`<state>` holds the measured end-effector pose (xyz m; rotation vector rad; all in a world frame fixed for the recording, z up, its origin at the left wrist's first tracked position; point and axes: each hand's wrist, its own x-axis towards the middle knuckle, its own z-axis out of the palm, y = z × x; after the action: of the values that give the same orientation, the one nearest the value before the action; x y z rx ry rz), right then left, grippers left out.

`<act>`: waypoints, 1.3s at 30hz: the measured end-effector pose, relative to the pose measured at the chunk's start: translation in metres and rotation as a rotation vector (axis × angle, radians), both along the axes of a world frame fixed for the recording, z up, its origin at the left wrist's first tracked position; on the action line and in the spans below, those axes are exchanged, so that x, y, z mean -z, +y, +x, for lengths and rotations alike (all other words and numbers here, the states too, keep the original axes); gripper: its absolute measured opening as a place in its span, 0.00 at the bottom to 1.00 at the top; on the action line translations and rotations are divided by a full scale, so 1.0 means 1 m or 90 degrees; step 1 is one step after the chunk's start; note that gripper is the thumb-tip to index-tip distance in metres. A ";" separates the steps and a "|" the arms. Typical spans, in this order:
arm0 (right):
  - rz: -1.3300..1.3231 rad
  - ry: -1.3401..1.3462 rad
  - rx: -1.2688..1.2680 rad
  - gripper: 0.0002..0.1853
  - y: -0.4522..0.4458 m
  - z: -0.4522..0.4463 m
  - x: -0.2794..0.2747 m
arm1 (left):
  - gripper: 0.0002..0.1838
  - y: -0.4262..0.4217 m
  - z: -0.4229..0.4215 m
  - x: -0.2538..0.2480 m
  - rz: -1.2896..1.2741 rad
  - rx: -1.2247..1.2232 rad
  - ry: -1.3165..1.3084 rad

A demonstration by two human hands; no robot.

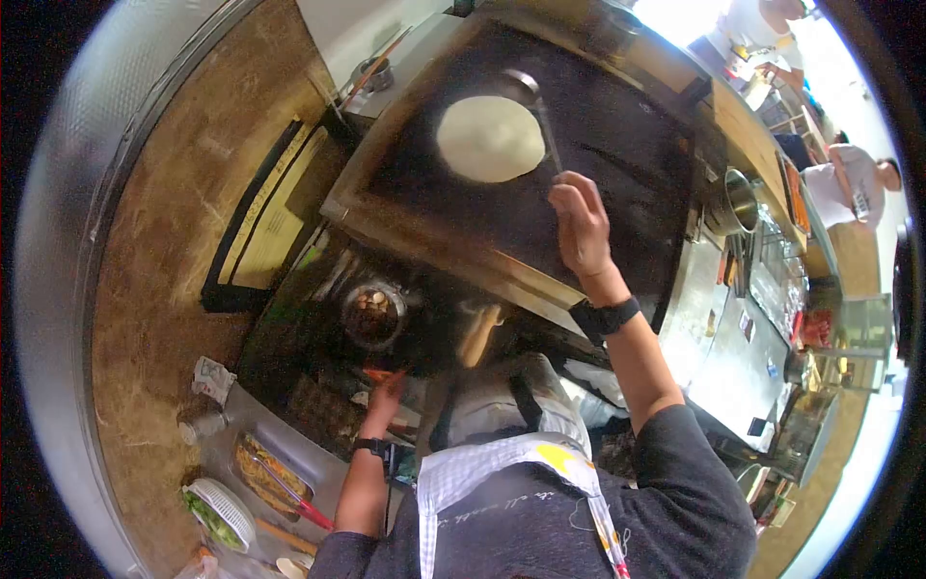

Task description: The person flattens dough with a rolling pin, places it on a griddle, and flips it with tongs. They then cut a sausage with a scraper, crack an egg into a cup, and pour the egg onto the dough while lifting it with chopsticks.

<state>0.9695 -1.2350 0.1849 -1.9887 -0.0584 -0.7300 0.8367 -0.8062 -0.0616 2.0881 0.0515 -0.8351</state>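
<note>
"Head camera, and all eyes go to the griddle point(617, 135)! One pale pancake point(490, 140) lies flat on the dark surface, over toward its far left part, nice and round."

"Who's working it?"

"Right-hand grip point(583, 227)! Arm stretched out over the griddle, fingers pinching the handle of a ladle point(520, 89). The scoop is a blur just beside the pancake's far edge; touching the griddle or hovering, I can't tell."

"And the other side?"

"Left-hand grip point(386, 391) is down low, off the griddle's near side, close to a round container point(399, 323) with brown and pale pieces inside. Something orange-red shows at the fingertips, but it's too smeared: spread or pressed together, I can't tell."

"So which step is this?"

"Spreading the batter, I'd call it, and near its finish: the outline looks like an almost full circle, and no gap shows."

"What does the next move call for?"

"A light wrist! The ladle needs to stay clear of that rim, because a drag could tear or smear it. Then patience, in my judgement, until the top sets; how wet it is, I can't see. If the ladle needs parking, the metal desk point(712, 352) is to the right."
</note>
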 end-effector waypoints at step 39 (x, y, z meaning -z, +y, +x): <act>-0.309 0.339 0.590 0.19 -0.553 -0.303 0.178 | 0.16 -0.088 -0.123 -0.115 0.240 0.027 0.105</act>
<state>0.6668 -1.7878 0.0072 -2.6085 1.1619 -0.7490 0.7133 -0.8945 0.0530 2.3700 0.2722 -1.0890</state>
